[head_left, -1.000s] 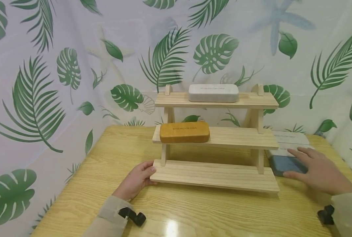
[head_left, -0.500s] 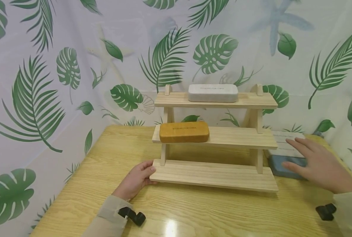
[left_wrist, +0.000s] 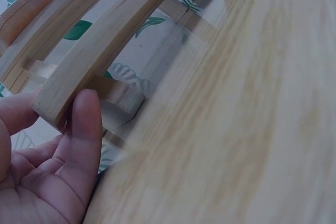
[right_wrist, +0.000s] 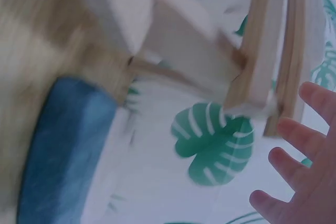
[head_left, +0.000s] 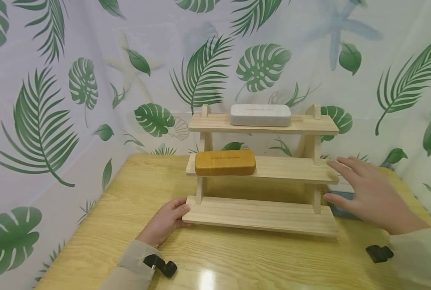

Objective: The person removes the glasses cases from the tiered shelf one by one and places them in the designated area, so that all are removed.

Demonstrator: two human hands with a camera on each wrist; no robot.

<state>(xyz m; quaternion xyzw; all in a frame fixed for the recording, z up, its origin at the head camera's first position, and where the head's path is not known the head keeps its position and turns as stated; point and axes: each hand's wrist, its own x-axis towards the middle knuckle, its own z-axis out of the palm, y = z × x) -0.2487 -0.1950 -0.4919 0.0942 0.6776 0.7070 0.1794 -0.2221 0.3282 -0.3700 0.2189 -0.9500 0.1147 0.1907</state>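
Note:
A three-tier wooden display shelf point(head_left: 259, 217) stands on the table. My left hand point(head_left: 167, 219) grips the left end of its lowest board, the fingers under the edge and the thumb above, as the left wrist view shows too. An orange glasses case point(head_left: 225, 163) lies at the left of the middle board. On the top board sits a white glasses case point(head_left: 260, 115). My right hand point(head_left: 373, 197), fingers spread and holding nothing, hovers at the shelf's right side. It partly hides a blue case point(right_wrist: 68, 150) on the table and a pale case point(head_left: 342, 184) behind that.
The wood-grain table point(head_left: 128, 193) reaches back to a white cloth backdrop point(head_left: 128, 80) printed with green leaves. Black camera mounts point(head_left: 160, 266) sit on both wrists.
My right hand has moved left from over the cases on the table toward the right ends of the shelf boards. My left hand keeps its grip on the lowest board.

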